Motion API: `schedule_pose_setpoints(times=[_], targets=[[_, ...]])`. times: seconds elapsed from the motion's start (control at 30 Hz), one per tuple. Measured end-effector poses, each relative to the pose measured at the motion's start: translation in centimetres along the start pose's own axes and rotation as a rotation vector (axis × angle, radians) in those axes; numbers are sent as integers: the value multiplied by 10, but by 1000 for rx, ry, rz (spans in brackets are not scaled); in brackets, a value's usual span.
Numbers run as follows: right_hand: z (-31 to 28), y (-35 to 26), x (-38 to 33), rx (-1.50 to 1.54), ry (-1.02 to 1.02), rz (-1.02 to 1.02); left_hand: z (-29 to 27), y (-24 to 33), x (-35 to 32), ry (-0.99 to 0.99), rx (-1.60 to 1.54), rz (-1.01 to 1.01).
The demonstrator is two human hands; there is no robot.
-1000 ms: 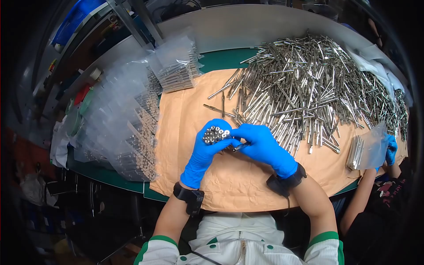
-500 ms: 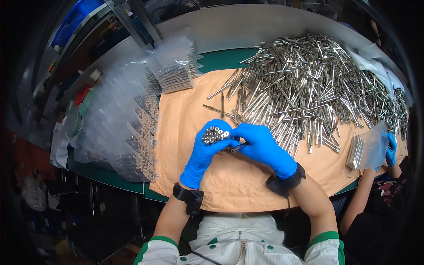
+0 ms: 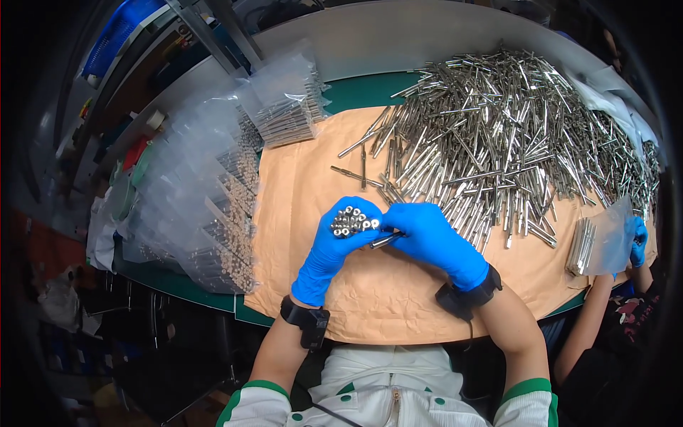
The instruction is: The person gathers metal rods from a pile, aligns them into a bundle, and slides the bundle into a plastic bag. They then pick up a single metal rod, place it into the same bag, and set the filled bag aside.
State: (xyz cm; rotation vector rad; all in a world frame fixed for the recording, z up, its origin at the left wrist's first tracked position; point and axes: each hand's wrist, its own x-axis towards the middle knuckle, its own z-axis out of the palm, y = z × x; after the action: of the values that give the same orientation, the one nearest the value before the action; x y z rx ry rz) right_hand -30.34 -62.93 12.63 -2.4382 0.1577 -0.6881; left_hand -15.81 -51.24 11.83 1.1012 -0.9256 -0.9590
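the left hand [image 3: 329, 245] hides most of the metal rod bundle [image 3: 353, 221]; the lower edge cuts off the white jacket [image 3: 420, 411].

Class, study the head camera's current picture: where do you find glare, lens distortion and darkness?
Head view: bright glints on the piled metal rods; whitish sheen on the clear bags; fisheye bowing the grey panel; corners black, and deep gloom below the green table at lower left.

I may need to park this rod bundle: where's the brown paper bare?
Bare brown paper: between the left hand and bagged metal rods; between the right hand and the co-worker's plastic bag; below both hands, to its near edge. Crowded: upper right, under the loose rod pile.
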Motion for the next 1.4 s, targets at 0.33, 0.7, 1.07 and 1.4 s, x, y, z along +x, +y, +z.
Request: schedule_pose_setpoints(times=[0.33,0.7,1.07,1.4], targets=[[-2,-4,-1,-113,-26,-63,0,7,0,-75,8,33],[0,-4,-1,-94,-36,-76,-10,2,3,-176,-36,49],[3,-3,-2,-80,-24,-76,-10,6,1,-200,-34,27],[2,-4,-1,-88,0,-68,-8,9,-1,-191,-42,-10]])
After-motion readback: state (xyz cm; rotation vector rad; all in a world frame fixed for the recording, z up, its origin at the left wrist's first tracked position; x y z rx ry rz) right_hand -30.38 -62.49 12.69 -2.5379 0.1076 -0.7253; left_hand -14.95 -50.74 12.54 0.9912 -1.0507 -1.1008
